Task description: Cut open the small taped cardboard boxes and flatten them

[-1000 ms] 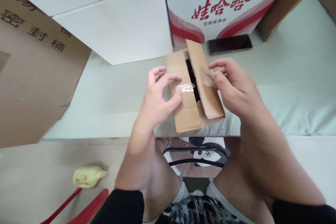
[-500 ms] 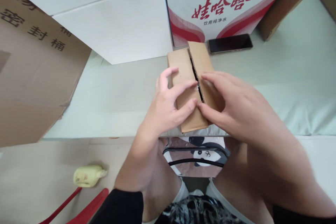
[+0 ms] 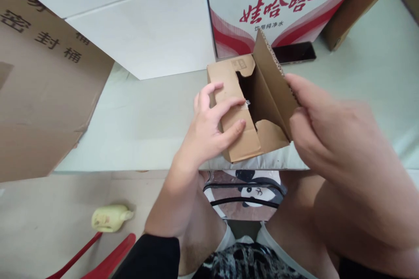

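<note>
A small brown cardboard box (image 3: 240, 141) stands on the pale green surface in front of me, its right top flap raised. My left hand (image 3: 214, 122) holds the box from its left side, fingers spread over the left flap and fingertips near that flap's edge. Between thumb and fingers, my right hand (image 3: 314, 117) grips the edge of the raised flap (image 3: 275, 80), which leans outward to the right. A bit of clear tape shows at the left flap's edge. Small end flaps are visible at both ends; the inside is dark, and I cannot make out any contents.
A black phone (image 3: 297, 52) lies behind the raised flap, against a white and red carton (image 3: 229, 17). White boxes (image 3: 147, 30) stand at the back left, a large brown carton (image 3: 42, 96) further left. On the floor are a yellow bottle (image 3: 109, 219) and a red object (image 3: 114, 257).
My right hand has moved right and pulled the right flap up and outward, so the box's dark inside now shows. My left hand has stayed on the box.
</note>
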The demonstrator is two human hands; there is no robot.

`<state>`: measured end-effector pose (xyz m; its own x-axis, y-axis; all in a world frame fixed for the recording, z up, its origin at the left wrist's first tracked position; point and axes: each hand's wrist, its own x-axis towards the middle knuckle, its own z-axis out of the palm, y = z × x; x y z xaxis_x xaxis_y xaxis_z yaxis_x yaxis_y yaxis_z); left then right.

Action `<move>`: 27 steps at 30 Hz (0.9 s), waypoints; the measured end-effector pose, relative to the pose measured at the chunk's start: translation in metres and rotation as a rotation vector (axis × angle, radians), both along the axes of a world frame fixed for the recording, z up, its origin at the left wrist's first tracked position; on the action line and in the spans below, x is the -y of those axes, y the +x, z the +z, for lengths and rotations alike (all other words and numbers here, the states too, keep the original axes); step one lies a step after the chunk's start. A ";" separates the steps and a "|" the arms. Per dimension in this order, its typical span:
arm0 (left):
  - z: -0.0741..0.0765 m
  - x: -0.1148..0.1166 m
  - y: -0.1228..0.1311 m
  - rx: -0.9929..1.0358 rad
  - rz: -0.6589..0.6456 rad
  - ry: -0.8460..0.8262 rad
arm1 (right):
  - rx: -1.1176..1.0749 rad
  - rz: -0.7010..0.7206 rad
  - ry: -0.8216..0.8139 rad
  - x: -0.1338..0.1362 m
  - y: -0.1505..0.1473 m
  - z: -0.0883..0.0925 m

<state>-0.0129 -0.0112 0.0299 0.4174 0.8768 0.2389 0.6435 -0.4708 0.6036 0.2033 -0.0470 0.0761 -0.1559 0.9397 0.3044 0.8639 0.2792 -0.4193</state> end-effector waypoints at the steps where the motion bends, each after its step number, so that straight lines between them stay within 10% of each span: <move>1: 0.000 0.000 -0.001 0.001 0.000 -0.002 | 0.008 0.002 0.008 0.000 0.002 0.001; 27: -0.024 -0.017 -0.023 0.303 0.125 0.188 | -0.297 0.002 -0.014 0.004 0.008 -0.006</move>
<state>-0.0358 0.0058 0.0054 0.1958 0.8455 0.4968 0.5082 -0.5208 0.6860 0.2112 -0.0511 0.0699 -0.0638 0.9438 0.3242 0.7023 0.2733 -0.6574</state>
